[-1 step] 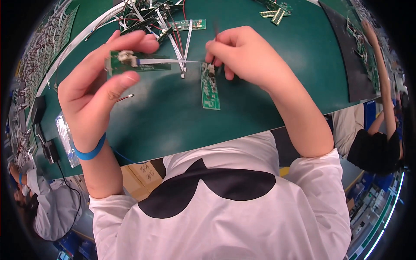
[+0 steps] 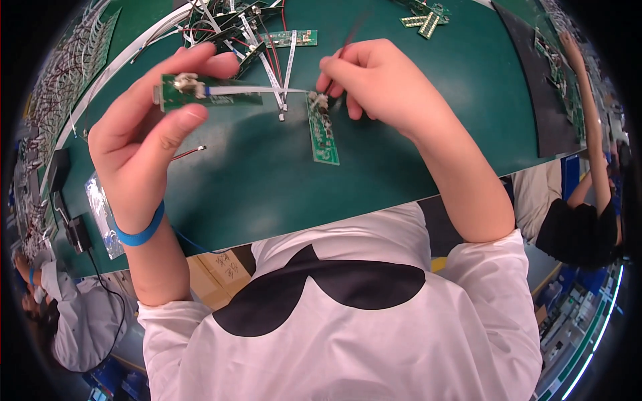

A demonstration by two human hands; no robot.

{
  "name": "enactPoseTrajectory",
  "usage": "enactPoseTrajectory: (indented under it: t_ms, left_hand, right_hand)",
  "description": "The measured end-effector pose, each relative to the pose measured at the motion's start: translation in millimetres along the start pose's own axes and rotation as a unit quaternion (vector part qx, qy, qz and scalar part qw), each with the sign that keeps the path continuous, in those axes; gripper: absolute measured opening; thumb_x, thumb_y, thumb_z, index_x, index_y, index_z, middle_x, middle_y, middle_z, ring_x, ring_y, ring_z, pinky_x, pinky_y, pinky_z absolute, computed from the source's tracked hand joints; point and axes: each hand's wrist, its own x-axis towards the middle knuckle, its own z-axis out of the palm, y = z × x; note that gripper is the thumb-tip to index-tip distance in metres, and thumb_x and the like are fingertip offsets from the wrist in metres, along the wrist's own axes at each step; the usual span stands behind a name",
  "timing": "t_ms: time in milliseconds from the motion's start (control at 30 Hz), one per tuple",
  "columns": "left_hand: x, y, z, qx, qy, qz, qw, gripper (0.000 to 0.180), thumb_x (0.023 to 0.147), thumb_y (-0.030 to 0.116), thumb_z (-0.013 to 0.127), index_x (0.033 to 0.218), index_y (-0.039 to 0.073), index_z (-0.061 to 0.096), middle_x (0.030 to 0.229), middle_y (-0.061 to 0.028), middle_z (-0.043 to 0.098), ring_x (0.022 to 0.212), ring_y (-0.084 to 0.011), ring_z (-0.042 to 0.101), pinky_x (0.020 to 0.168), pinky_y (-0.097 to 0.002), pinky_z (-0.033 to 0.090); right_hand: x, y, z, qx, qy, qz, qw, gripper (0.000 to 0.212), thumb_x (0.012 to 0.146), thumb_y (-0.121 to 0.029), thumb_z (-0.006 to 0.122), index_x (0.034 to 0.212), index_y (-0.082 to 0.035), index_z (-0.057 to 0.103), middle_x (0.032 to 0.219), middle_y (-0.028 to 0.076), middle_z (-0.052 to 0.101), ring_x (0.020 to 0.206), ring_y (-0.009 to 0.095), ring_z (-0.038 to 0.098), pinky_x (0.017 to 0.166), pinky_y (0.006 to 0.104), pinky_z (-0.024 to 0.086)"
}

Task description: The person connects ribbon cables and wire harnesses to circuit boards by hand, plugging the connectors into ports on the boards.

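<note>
My left hand (image 2: pixel 144 127), a blue band on its wrist, is closed on a green circuit board (image 2: pixel 175 97), pinching it between thumb and fingers. From a connector on that board a white flat ribbon cable (image 2: pixel 261 89) stretches across to a second, narrow circuit board (image 2: pixel 324 137), which hangs tilted beside my right fingertips. My right hand (image 2: pixel 364 77) is closed in a pinch at the upper end of this second board. A thin dark red wire (image 2: pixel 349 40), blurred, sticks up from its fingers. Whether those fingers also grip the board is hidden.
A pile of circuit boards (image 2: pixel 231 30) with white ribbon cables and red wires lies at the far left of the green table (image 2: pixel 267 200). More small boards (image 2: pixel 428 23) sit at the far right. Black mats (image 2: pixel 528 87) border the right side, where another person's arm (image 2: pixel 592 120) reaches in.
Both boards and the ribbon cable have shifted slightly up and to the left with my left hand. The red wire above my right fingers now leans right.
</note>
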Motion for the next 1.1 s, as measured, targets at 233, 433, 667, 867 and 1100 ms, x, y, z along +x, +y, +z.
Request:
enactPoseTrajectory:
  t_ms: [233, 433, 667, 867, 1100]
  left_hand:
    - [-3, -21, 11, -0.173, 0.040, -0.065, 0.982, 0.040, 0.088, 0.012, 0.052, 0.123, -0.007, 0.048, 0.109, -0.0221, 0.059, 0.108, -0.0321, 0.054, 0.102, -0.0434, 0.033]
    - [-6, -28, 22, -0.247, 0.077, -0.154, 0.954, 0.040, 0.092, 0.011, 0.046, 0.126, -0.008, 0.043, 0.113, -0.0211, 0.057, 0.108, -0.0309, 0.055, 0.099, -0.0422, 0.036]
    - [-8, -29, 27, -0.405, 0.113, -0.200, 0.885, 0.045, 0.095, 0.018, 0.044, 0.131, -0.008, 0.034, 0.116, -0.0217, 0.056, 0.112, -0.0340, 0.053, 0.098, -0.0420, 0.039]
    - [-6, -20, 38, -0.407, 0.101, -0.233, 0.878, 0.051, 0.093, 0.019, 0.048, 0.132, -0.007, 0.032, 0.112, -0.0201, 0.058, 0.103, -0.0307, 0.058, 0.091, -0.0383, 0.045]
    - [-4, -5, 46, -0.405, 0.067, -0.264, 0.873, 0.061, 0.078, 0.016, 0.069, 0.127, -0.008, 0.042, 0.105, -0.0150, 0.062, 0.095, -0.0207, 0.061, 0.087, -0.0304, 0.045]
  right_hand:
    - [24, 25, 24, 0.204, 0.180, -0.351, 0.896, 0.021, 0.086, -0.015, 0.052, 0.086, 0.002, 0.065, 0.071, 0.005, 0.062, 0.068, 0.011, 0.058, 0.059, 0.0242, 0.044]
    - [4, -6, 3, 0.246, -0.030, -0.274, 0.929, 0.025, 0.090, -0.006, 0.051, 0.113, -0.001, 0.042, 0.079, 0.000, 0.046, 0.058, 0.003, 0.041, 0.055, 0.0179, 0.037]
    - [4, -23, 2, 0.377, -0.147, -0.122, 0.906, 0.037, 0.098, -0.035, 0.031, 0.097, -0.003, 0.049, 0.067, -0.004, 0.038, 0.057, 0.005, 0.034, 0.055, 0.0180, 0.031]
    - [-2, -12, 5, 0.146, -0.107, -0.315, 0.932, 0.017, 0.092, -0.012, 0.048, 0.095, 0.001, 0.058, 0.081, 0.000, 0.057, 0.070, 0.005, 0.047, 0.061, 0.0192, 0.040]
    - [-14, -8, 7, -0.123, 0.044, -0.483, 0.866, 0.007, 0.085, -0.003, 0.054, 0.087, 0.000, 0.060, 0.073, 0.008, 0.054, 0.062, 0.019, 0.049, 0.055, 0.0240, 0.039]
